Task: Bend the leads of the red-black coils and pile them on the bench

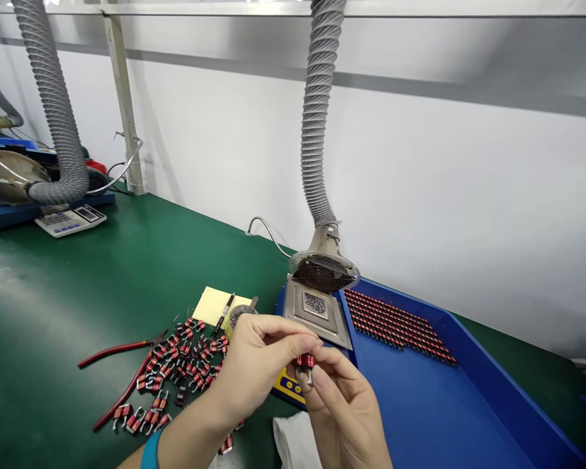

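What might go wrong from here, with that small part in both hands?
The part is pinched at the fingertips of the left hand and right hand, so it might slip. If the metal plate is hot, a stray finger could get burned. The pliers lie against the loose pile; knocking them might scatter it.

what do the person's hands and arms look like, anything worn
The left hand and right hand are ungloved. A plain turquoise band circles the left forearm, with no sleeve in view. No ring shows on the right hand.
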`<action>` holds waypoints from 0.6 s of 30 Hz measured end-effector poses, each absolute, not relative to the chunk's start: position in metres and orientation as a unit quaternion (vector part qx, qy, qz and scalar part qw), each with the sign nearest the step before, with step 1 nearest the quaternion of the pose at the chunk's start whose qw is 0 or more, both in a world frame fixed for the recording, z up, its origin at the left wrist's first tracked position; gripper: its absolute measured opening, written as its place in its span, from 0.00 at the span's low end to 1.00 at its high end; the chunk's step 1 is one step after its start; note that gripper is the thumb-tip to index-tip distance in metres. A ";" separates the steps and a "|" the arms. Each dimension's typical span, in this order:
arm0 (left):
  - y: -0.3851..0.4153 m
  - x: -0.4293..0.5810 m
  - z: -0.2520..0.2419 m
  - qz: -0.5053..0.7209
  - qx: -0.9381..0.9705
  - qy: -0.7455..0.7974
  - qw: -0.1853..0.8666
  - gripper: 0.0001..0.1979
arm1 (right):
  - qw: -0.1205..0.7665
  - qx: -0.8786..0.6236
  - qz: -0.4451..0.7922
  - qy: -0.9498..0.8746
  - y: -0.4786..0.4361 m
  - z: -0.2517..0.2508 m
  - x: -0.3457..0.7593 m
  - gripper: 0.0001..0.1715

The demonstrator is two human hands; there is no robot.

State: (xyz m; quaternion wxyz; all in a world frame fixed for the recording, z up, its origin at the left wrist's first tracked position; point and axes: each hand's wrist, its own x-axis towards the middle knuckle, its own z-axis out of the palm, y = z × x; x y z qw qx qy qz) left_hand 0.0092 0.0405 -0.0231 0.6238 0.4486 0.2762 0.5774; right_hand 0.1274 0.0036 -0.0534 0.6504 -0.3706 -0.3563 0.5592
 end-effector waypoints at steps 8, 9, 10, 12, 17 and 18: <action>0.046 -0.012 -0.013 0.678 0.332 0.289 0.588 0.09 | 0.626 -0.407 0.582 -0.323 0.001 -0.037 0.116 0.15; 0.047 -0.015 -0.011 0.664 0.349 0.291 0.593 0.10 | 0.628 -0.406 0.586 -0.313 0.002 -0.035 0.117 0.15; 0.048 -0.018 -0.010 0.633 0.383 0.292 0.606 0.10 | 0.629 -0.405 0.589 -0.306 0.002 -0.034 0.117 0.16; 0.048 -0.019 -0.009 0.541 0.457 0.293 0.643 0.11 | 0.632 -0.398 0.595 -0.298 0.001 -0.034 0.118 0.16; 0.044 -0.003 -0.018 0.506 0.463 0.300 0.663 0.05 | 0.632 -0.379 0.612 -0.286 0.001 -0.037 0.116 0.14; 0.043 0.001 -0.019 0.533 0.448 0.301 0.652 0.05 | 0.633 -0.376 0.614 -0.285 0.001 -0.037 0.116 0.14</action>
